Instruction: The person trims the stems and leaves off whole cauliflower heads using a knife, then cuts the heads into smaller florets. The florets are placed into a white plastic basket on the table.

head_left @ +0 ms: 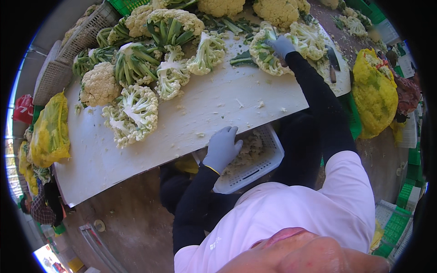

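Observation:
On the far right part of the white table [218, 102], my right hand [282, 47], in a grey glove, has its fingers on the leafy stem side of a cauliflower head [268, 61]; whether they are closed round it cannot be told. Beside that head lies a pale cauliflower piece [309, 39], and farther right a knife [333, 63] with a dark blade. My left hand [223, 146], gloved too, rests empty at the table's near edge, fingers apart, above a white plastic basket [249, 175] of small cauliflower bits. Cut cauliflower pieces [131, 116] lie on the left.
More whole cauliflower heads [100, 83] are heaped along the table's left and far side. Yellow mesh bags [374, 95] stand at both ends. White crates [83, 34] lean at the upper left. A person in a checked shirt [42, 208] is at the far left.

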`<state>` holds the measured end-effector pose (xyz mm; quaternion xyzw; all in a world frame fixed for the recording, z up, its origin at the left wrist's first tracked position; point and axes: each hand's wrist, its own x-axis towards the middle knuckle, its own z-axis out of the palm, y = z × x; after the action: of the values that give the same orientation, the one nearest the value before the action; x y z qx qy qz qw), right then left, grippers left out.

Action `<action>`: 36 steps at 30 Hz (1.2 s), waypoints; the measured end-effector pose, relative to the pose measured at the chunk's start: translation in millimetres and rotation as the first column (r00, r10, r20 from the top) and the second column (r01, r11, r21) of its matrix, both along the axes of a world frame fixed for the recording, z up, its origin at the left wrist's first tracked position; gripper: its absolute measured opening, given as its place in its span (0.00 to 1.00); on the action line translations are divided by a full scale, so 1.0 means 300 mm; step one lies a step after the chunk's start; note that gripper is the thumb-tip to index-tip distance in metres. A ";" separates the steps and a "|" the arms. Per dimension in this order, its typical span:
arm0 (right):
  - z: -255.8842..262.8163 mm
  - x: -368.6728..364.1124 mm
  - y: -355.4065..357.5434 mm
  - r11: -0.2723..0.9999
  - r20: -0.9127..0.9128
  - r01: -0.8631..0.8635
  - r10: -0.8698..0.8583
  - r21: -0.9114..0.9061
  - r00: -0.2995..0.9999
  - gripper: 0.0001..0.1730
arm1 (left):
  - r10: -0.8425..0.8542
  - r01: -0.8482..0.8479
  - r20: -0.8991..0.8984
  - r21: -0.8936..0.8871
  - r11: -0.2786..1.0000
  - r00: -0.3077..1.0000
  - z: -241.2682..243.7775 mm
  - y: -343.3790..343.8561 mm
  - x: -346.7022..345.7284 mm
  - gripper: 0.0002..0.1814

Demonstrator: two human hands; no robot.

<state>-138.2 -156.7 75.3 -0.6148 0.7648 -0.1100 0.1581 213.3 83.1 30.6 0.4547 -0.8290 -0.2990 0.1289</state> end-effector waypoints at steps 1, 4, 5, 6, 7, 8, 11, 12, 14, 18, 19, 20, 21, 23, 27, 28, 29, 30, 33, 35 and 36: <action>-0.074 -0.092 -0.053 0.990 -0.179 -0.126 0.134 0.056 0.975 0.26 | 0.014 -0.014 -0.011 -0.018 1.000 1.000 0.006 -0.014 -0.009 0.25; -0.170 -0.243 -0.087 0.989 -0.187 -0.141 0.148 0.049 0.971 0.24 | 0.061 -0.062 -0.038 -0.043 0.997 0.997 0.018 -0.044 -0.031 0.26; -0.186 -0.225 -0.071 0.999 -0.032 -0.035 0.035 -0.008 0.999 0.23 | 0.083 -0.085 -0.035 -0.037 0.996 0.996 0.015 -0.054 -0.029 0.27; -0.158 -0.141 -0.031 0.980 0.264 0.187 -0.163 -0.067 0.951 0.22 | 0.125 -0.126 -0.022 -0.044 0.991 0.992 0.017 -0.074 -0.014 0.27; -0.124 -0.080 0.028 0.907 0.532 0.419 -0.331 -0.049 0.779 0.20 | 0.177 -0.180 -0.084 -0.036 0.983 0.981 0.000 -0.092 -0.011 0.29; -0.108 -0.065 0.086 0.905 0.558 0.418 -0.305 -0.084 0.772 0.20 | 0.211 -0.217 -0.157 -0.023 0.976 0.965 -0.037 -0.109 -0.025 0.31; -0.128 -0.037 0.221 0.892 0.567 0.377 -0.182 -0.249 0.804 0.19 | 0.483 -0.248 -0.398 0.512 0.823 0.780 -0.059 -0.220 -0.102 0.36; -0.160 -0.028 0.254 0.879 0.513 0.321 -0.105 -0.352 0.852 0.20 | 0.617 -0.173 -0.410 0.723 0.669 0.671 -0.057 -0.269 -0.137 0.38; -0.161 0.061 0.304 0.882 0.463 0.226 -0.011 -0.413 0.886 0.21 | 0.835 0.111 -0.371 0.927 0.358 0.407 -0.105 -0.362 -0.173 0.44; -0.122 0.221 0.412 0.854 0.343 -0.152 0.354 -0.498 0.870 0.20 | 0.832 0.573 -0.518 0.750 0.330 0.198 -0.121 -0.449 -0.155 0.43; -0.109 0.260 0.440 0.792 0.261 -0.265 0.464 -0.549 0.847 0.20 | 0.812 0.547 -0.550 0.748 0.375 0.197 -0.113 -0.446 -0.149 0.42; -0.096 0.288 0.454 0.715 0.174 -0.373 0.565 -0.591 0.807 0.20 | 0.789 0.519 -0.581 0.745 0.420 0.196 -0.105 -0.444 -0.143 0.41; -0.076 0.305 0.459 0.714 0.189 -0.382 0.580 -0.587 0.792 0.20 | 0.768 0.488 -0.610 0.740 0.464 0.195 -0.088 -0.434 -0.133 0.40; -0.035 0.315 0.451 0.710 0.216 -0.387 0.599 -0.588 0.771 0.20 | 0.662 0.218 -0.719 0.695 0.685 0.214 -0.014 -0.421 -0.109 0.32; 0.024 0.344 0.470 0.699 0.146 -0.498 0.643 -0.513 0.752 0.21 | 0.377 -0.125 -0.877 0.356 0.926 0.298 0.069 -0.407 -0.072 0.35; 0.014 0.343 0.465 0.686 0.156 -0.497 0.656 -0.531 0.739 0.21 | 0.344 -0.182 -0.880 0.298 0.937 0.327 0.102 -0.382 -0.073 0.36; 0.002 0.341 0.462 0.674 0.165 -0.495 0.667 -0.549 0.726 0.21 | 0.311 -0.234 -0.880 0.238 0.943 0.358 0.122 -0.364 -0.076 0.37; -0.024 0.342 0.466 0.752 0.408 -0.342 0.613 -0.563 0.676 0.21 | 0.316 -0.234 -0.886 0.246 0.941 0.338 0.124 -0.351 -0.076 0.39; -0.101 0.353 0.501 0.957 0.897 0.105 0.210 -0.269 0.389 0.19 | 0.196 -0.384 -0.712 -0.112 0.916 0.674 0.008 -0.294 -0.028 0.40; -0.113 0.352 0.554 0.914 0.925 0.378 -0.262 0.147 0.274 0.18 | 0.216 -0.404 -0.591 -0.205 0.892 0.777 -0.074 -0.228 -0.011 0.42; -0.133 0.349 0.591 0.890 0.921 0.387 -0.336 0.243 0.195 0.19 | 0.208 -0.385 -0.531 -0.247 0.889 0.821 -0.073 -0.194 -0.026 0.43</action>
<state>-33.6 20.7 35.5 -0.2346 0.6392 -0.5011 0.5341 205.7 24.8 8.6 0.4592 -0.7254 -0.2311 0.4577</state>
